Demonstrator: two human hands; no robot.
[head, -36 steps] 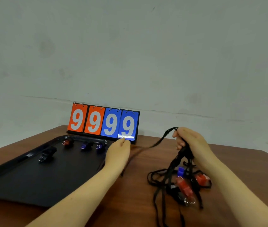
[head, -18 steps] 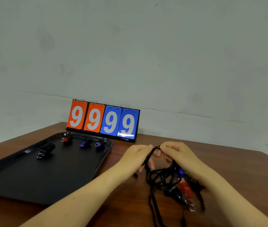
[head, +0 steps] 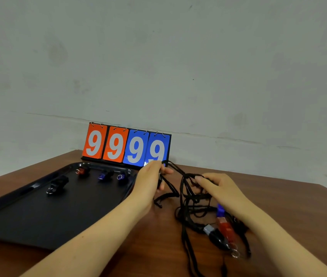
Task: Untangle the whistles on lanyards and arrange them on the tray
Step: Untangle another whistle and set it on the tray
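Now the left hand (head: 151, 177) pinches one black woven lanyard cord (head: 175, 168), drawn taut leftward toward the flat black tray (head: 38, 226). Just right of it, the right hand (head: 217, 186) grips the knotted black lanyard bundle (head: 190, 204) on the brown wooden table (head: 278, 196), nearer the red plastic whistle (head: 226, 228) and its neighbours below that wrist.

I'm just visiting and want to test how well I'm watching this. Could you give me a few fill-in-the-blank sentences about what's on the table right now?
1. Every card on the flip scoreboard shows the digit ____.
2. The number of whistles lying on the black tray is ____.
3. The left hand and right hand both grip lanyard cords coloured ____.
4. The tray lies to the ____ of the tangled cords.

Missing words: nine; four; black; left
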